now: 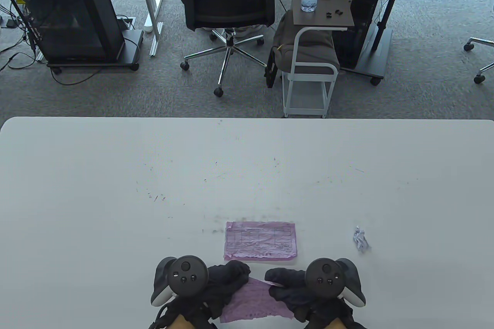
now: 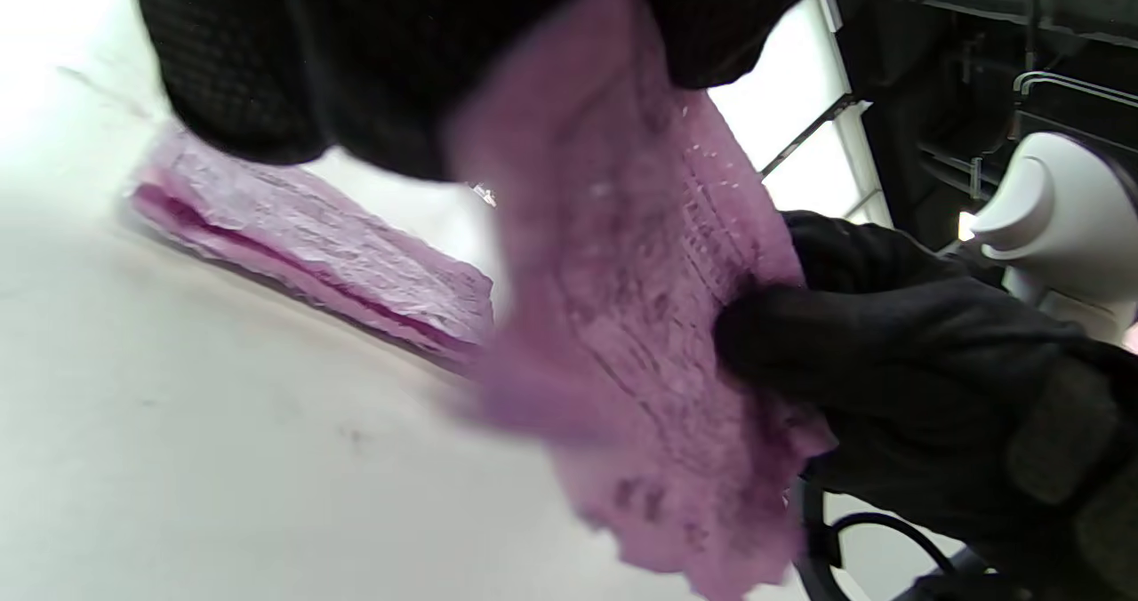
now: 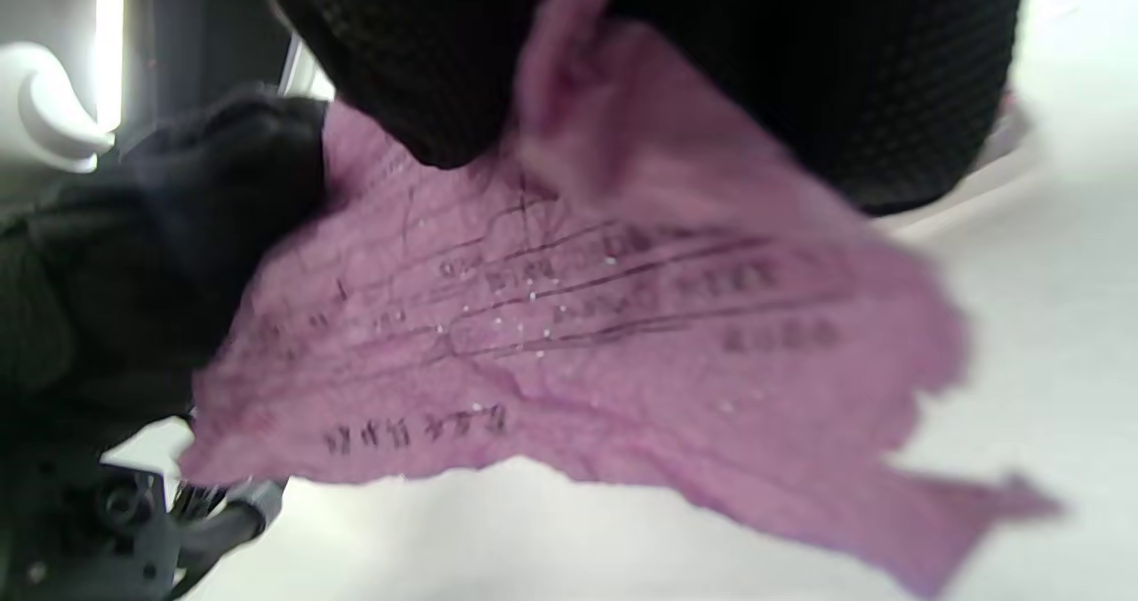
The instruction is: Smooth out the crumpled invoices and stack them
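Both hands pinch one pink invoice (image 1: 254,302) held just nearer than the flattened pink stack (image 1: 260,240): left hand (image 1: 216,282) on its left edge, right hand (image 1: 293,284) on its right. A crumpled white invoice (image 1: 360,239) lies right of the stack.

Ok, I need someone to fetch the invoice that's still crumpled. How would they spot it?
On the white table, look right of the pink stack of flattened invoices. The crumpled ball lies there alone: small, whitish and wadded, unlike the flat pink sheets.
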Available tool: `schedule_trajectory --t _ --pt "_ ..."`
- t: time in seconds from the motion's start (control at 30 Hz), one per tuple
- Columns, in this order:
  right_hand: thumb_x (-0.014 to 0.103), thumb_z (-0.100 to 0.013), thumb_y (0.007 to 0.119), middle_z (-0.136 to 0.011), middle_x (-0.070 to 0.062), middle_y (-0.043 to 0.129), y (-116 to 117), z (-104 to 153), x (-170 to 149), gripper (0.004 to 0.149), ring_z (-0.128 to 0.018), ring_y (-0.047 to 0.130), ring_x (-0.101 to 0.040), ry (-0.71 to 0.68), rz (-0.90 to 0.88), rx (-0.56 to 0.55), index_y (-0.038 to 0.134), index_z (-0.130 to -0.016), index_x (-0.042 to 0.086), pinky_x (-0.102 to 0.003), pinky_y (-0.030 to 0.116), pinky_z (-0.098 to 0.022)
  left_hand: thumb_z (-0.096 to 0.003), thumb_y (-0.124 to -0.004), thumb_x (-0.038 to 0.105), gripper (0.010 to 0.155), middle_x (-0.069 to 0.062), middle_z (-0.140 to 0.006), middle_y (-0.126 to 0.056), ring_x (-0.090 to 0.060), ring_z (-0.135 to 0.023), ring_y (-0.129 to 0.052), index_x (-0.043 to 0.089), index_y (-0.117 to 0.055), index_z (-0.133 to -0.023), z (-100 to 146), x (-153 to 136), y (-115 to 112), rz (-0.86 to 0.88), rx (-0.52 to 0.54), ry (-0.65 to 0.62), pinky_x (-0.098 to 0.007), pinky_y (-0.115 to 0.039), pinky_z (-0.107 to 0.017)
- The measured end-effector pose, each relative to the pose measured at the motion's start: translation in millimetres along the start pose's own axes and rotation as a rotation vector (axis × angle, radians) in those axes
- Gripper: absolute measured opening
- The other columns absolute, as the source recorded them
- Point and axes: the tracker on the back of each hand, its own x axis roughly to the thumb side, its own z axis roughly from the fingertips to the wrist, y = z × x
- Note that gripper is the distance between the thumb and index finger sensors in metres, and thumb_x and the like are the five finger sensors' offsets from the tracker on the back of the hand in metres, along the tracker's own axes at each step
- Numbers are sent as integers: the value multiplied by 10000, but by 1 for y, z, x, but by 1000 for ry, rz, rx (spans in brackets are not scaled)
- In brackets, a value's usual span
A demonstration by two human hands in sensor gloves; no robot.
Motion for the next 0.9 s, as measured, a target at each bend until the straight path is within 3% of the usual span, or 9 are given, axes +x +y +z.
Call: schedule_trajectory --t 0.17,0.37,0.47,0.53,0.63,0.7,0.8,0.9 --pt "279 -504 839 -620 -122 987 1 2 -15 436 -388 1010 -236 121 20 3 737 -889 100 -446 898 -320 -574 -743 282 434 -128 -661 -920 -218 -317 -999 44 -771 -936 -4 -26 -14 -8 -95 129 -544 -823 -474" --pt "310 -517 818 -561 -110 1005 22 -7 -19 424 -332 1017 -222 226 185 90 757 -870 82 -432 905 -278 -573 -746 274 437 -148 -755 -886 -261 -424 -1010 62 -749 -955 -10 -31 -30 -262 -187 206 -567 -796 -506" --pt "310 -520 810 -542 -99 1010 30 -10 -16 417 -310 1021 -208 255 289 97 763 -860 74 -420 911 -263 -576 -745 262 549 -179 -963 -673 -309 -625 -936 154 -564 -1083 -10 -29 -30 -411 -174 228 -554 -782 -513" --pt "309 -520 809 -529 -98 1013 33 -11 -16 414 -297 1021 -204 280 316 100 765 -855 70 -416 912 -254 -577 -741 256 599 -202 -1048 -490 -383 -734 -837 258 -465 -1109 -9 -28 -28 -427 -175 221 -541 -757 -523" --pt "307 -521 808 -510 -94 1018 35 -12 -16 411 -279 1023 -197 321 335 76 769 -848 61 -409 915 -241 -576 -752 267 573 -214 -1085 -391 -470 -844 -721 322 -520 -1097 -7 -23 -24 -399 -176 173 -584 -706 -558" --pt "306 -521 808 -508 -94 1019 35 -12 -16 411 -274 1025 -195 341 331 72 770 -846 57 -408 916 -237 -572 -771 291 516 -220 -1109 -358 -515 -895 -658 300 -644 -1072 -8 -16 -27 -406 -267 140 -624 -664 -587" --pt "304 -521 807 -514 -95 1018 36 -12 -16 412 -281 1024 -200 325 317 71 767 -849 58 -413 914 -243 -570 -786 328 543 -226 -1126 -267 -575 -953 -527 310 -622 -1088 -11 -15 -41 -444 -416 181 -660 -598 -624" --pt "306 -520 807 -522 -95 1016 36 -11 -15 412 -290 1025 -203 300 346 63 768 -849 61 -414 914 -248 -568 -786 367 638 -230 -1110 -128 -588 -976 -370 285 -496 -1130 -13 -19 -57 -512 -538 262 -674 -541 -642"
